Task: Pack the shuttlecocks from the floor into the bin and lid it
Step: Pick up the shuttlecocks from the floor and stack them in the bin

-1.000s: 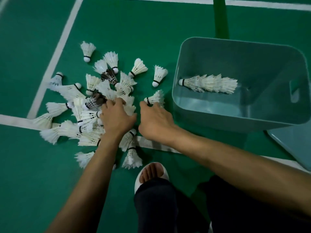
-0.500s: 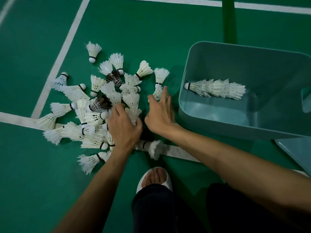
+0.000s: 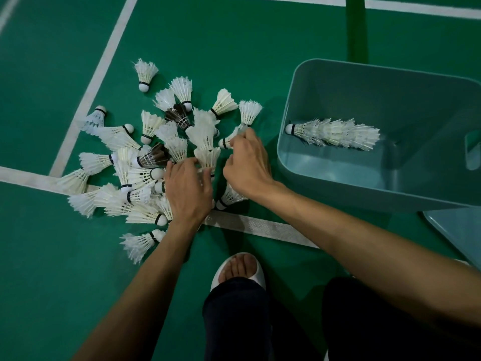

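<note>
One shuttlecock (image 3: 229, 139) is pinched by the right hand (image 3: 247, 168); the left hand (image 3: 187, 190) is spread, unclenched, over the heap (image 3: 140, 175). Feathers may be crushed by hurried grabbing.

Bin: the pale teal plastic bin (image 3: 390, 194) is running off the right edge.
Lid: the flat teal plastic lid (image 3: 458, 230) is showing only one corner.
Left hand: the left hand (image 3: 187, 194) is covering part of the pile of white feather shuttlecocks (image 3: 135, 183), hiding its own grip.
Right hand: the right hand (image 3: 247, 168) is hiding most of the single white shuttlecock (image 3: 226, 142) it is pinching.

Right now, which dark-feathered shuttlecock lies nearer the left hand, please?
The dark shuttlecock just beyond the left hand; the other dark one sits farther off.
</note>
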`<act>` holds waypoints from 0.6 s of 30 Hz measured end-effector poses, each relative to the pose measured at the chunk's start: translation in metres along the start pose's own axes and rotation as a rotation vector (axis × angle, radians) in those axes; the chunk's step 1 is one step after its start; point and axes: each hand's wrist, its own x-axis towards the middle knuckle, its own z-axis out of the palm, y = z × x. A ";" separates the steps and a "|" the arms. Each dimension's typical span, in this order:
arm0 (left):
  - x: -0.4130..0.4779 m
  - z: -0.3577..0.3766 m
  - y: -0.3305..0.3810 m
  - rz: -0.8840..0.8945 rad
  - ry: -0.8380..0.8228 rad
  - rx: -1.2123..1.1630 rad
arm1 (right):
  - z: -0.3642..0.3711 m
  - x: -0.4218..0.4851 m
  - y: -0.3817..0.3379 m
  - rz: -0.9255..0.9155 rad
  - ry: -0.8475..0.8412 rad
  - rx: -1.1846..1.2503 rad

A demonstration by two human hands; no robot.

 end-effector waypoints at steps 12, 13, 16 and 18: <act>0.039 -0.058 0.037 0.016 -0.021 -0.139 | -0.052 0.007 -0.020 -0.062 0.238 0.101; 0.042 -0.064 0.037 0.022 -0.055 -0.109 | -0.055 0.010 -0.017 -0.027 0.227 0.110; 0.047 -0.074 0.039 0.047 -0.173 -0.124 | -0.060 0.018 -0.014 -0.007 0.163 0.078; 0.045 -0.079 0.041 0.064 -0.193 -0.197 | -0.064 0.020 -0.014 -0.038 0.143 0.077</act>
